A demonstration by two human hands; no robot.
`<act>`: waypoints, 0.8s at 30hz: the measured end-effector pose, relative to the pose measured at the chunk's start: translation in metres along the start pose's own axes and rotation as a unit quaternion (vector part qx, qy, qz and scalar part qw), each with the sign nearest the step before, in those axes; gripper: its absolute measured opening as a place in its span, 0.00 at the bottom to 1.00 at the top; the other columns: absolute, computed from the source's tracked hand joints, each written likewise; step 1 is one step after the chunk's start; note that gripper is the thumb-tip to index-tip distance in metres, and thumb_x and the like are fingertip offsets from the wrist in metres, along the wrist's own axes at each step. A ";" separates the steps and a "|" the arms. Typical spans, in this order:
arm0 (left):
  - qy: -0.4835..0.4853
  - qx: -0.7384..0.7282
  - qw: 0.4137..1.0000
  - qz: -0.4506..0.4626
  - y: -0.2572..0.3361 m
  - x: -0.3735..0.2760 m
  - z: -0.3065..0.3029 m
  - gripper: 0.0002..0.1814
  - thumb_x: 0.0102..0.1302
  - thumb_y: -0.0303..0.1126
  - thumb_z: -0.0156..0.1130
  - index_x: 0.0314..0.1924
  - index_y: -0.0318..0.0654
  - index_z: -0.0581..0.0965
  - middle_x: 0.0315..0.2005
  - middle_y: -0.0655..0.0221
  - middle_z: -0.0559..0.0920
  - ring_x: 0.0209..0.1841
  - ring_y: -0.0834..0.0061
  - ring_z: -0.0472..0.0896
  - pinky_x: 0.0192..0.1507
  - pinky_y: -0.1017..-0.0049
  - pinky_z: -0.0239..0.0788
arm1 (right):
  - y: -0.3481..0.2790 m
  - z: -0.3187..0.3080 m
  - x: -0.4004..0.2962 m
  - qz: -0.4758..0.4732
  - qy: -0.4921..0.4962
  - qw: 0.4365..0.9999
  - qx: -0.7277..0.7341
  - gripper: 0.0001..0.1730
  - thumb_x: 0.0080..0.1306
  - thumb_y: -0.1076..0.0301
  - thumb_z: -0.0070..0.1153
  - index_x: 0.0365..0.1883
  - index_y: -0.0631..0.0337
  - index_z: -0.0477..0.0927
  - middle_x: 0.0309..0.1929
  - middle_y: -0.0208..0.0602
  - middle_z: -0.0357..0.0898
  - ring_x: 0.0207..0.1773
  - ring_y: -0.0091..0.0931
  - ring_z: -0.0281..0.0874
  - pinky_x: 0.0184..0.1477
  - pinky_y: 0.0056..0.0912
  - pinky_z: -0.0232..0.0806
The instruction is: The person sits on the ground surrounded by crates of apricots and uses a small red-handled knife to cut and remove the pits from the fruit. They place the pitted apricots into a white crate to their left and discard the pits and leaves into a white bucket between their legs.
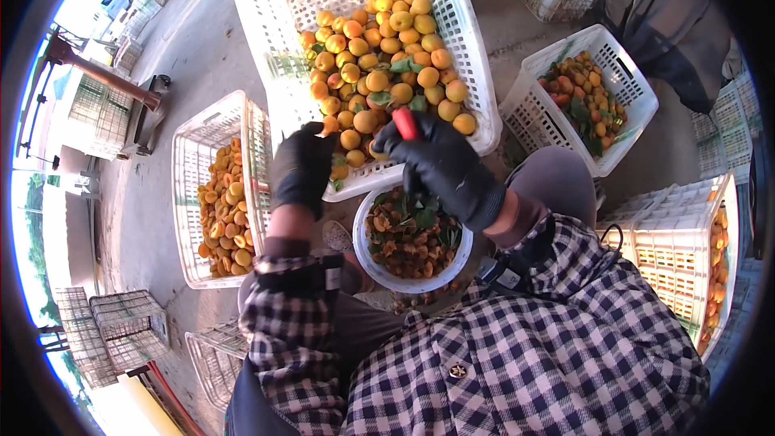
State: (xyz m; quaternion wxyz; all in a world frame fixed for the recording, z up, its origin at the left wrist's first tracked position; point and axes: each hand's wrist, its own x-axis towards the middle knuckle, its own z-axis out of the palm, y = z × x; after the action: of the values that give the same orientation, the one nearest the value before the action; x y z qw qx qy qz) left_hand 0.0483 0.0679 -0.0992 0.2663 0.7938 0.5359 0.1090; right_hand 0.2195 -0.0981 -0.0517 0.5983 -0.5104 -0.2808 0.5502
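Note:
Whole apricots point(376, 82) with some green leaves fill the lower part of a tilted white plastic crate point(484, 109) before me. My left hand point(303, 169), in a black glove, is at the crate's near left edge with its fingertips by an orange apricot; whether it grips that fruit is unclear. My right hand point(445, 160), also black-gloved, is closed on a red handle point(405, 124), probably a small knife's; no blade shows. Below the right hand stands a round white bucket point(361, 254) with apricot pits, brown scraps and leaves.
Halved apricots point(227, 218) lie in a white crate point(181, 242) at the left. At the right are a crate point(645, 103) of small apricots and leaves, and another crate point(660, 242) holding orange fruit. A person in dark clothing point(666, 24) sits at the upper right. Further crates point(130, 327) stand lower left.

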 end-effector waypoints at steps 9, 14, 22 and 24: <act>-0.126 0.157 0.979 -0.019 0.031 0.002 0.083 0.29 0.58 0.59 0.66 0.51 0.48 0.84 0.45 0.55 0.86 0.51 0.53 0.84 0.52 0.57 0.75 | -0.004 -0.013 0.004 -0.035 0.095 0.990 0.095 0.09 0.72 0.65 0.57 0.46 0.60 0.82 0.26 0.21 0.77 0.17 0.12 0.67 0.18 0.16 0.59; -0.098 0.135 0.986 0.023 0.042 -0.002 0.070 0.29 0.54 0.55 0.72 0.50 0.44 0.82 0.44 0.55 0.86 0.49 0.52 0.84 0.51 0.56 0.75 | 0.003 -0.020 0.012 -0.057 0.154 0.981 0.099 0.07 0.69 0.66 0.60 0.42 0.58 0.81 0.25 0.22 0.75 0.15 0.13 0.66 0.17 0.18 0.58; 0.004 -0.141 0.977 0.157 0.094 -0.044 0.017 0.23 0.55 0.36 0.76 0.50 0.36 0.80 0.35 0.61 0.85 0.39 0.63 0.85 0.43 0.66 0.76 | 0.014 -0.027 0.020 -0.013 0.109 0.991 0.082 0.11 0.70 0.61 0.62 0.46 0.54 0.79 0.25 0.21 0.73 0.16 0.13 0.63 0.17 0.17 0.55; -0.032 -0.314 0.938 0.143 0.095 -0.049 0.013 0.23 0.57 0.32 0.75 0.52 0.35 0.79 0.36 0.63 0.85 0.41 0.68 0.84 0.46 0.70 0.76 | 0.007 -0.021 0.014 -0.024 0.094 0.987 0.131 0.10 0.73 0.59 0.58 0.46 0.53 0.79 0.24 0.20 0.72 0.17 0.12 0.63 0.19 0.17 0.55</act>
State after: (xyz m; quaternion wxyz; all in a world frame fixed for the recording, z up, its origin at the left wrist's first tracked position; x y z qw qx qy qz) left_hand 0.1097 -0.0078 -0.0538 0.5004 0.7414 0.3461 0.2833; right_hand 0.2391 -0.0917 -0.0678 0.6969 -0.4703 -0.1607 0.5170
